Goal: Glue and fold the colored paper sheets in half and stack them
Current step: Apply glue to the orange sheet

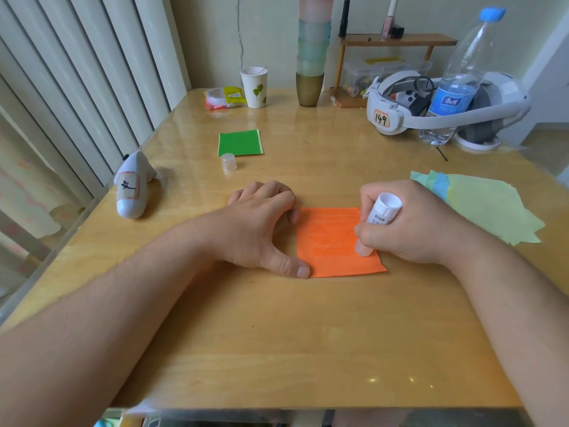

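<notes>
An orange paper sheet [331, 241] lies flat in the middle of the wooden table [277, 334]. My left hand [261, 229] presses on its left edge, thumb at the near left corner. My right hand [409, 223] grips a white glue stick [383, 211], tip down on the sheet's right part. The glue stick's clear cap [228, 162] stands farther back, just in front of a folded green paper [240, 143]. A pile of pale yellow, green and blue sheets [486, 204] lies at the right.
A white shark-shaped figure [132, 188] lies at the left edge. At the back stand a paper cup [254, 87], a snack packet [224, 98], stacked plastic cups [311, 57], a headset [400, 109], a water bottle [458, 84] and a small wooden shelf [397, 41].
</notes>
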